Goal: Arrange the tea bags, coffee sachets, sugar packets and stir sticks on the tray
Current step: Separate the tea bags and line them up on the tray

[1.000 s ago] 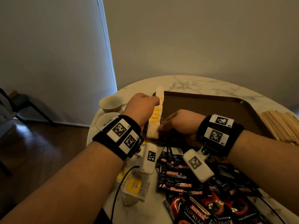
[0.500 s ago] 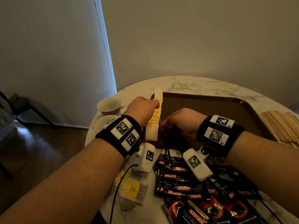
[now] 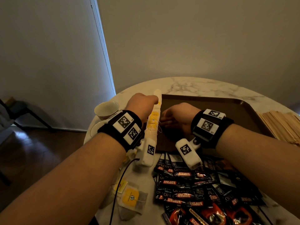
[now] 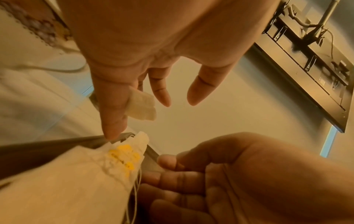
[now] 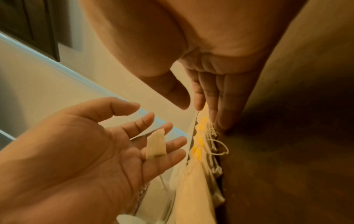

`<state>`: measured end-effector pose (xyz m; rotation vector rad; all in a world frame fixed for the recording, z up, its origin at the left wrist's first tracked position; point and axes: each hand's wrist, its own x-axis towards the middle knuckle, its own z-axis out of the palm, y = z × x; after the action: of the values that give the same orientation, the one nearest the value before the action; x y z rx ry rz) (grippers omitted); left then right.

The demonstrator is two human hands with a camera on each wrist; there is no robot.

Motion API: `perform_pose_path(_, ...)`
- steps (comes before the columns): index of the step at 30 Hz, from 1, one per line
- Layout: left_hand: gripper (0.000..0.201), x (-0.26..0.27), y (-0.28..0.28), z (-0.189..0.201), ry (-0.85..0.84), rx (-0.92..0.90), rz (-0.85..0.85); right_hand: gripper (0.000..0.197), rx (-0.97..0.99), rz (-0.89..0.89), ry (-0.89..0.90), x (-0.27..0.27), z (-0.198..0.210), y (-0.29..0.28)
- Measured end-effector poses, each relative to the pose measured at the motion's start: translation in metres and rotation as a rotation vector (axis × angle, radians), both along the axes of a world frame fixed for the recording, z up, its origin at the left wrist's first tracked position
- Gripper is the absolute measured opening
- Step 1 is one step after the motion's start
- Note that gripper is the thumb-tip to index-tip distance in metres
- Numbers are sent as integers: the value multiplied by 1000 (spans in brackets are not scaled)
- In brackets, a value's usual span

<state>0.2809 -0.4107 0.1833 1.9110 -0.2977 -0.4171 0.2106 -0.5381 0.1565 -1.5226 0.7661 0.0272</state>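
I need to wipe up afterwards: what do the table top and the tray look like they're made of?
Table top: looks like polished white marble or a marble-look surface, with grey veins and a soft sheen. Tray: dark brown, smooth and matte with a raised rim, probably plastic or coated metal; I cannot tell which.

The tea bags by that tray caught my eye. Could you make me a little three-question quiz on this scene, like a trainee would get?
1. True or false: the coffee sachets already lie on the tray.
2. Where do the stir sticks lie?
A. on the tray
B. on the table, right of the tray
C. in the cup
3. Short answer: what stands in a row along the tray's left edge, between the left hand and the right hand?

Key: 1 false, they lie on the table in front of the tray; 2 B; 3 the tea bags.
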Motion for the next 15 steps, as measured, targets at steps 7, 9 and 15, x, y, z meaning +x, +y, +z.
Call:
perform_pose_path(7,20,12,-15,-1,36,31,1,30,75,-24,-24,13,0,-3)
perform_pose_path(9,24,20,-19,0,36,37,26,27,60,-38,-30,15,0,-7)
perform_pose_path(15,24,34,-30,7,99,-7,32,23,70,-143,-94,31,1,-27)
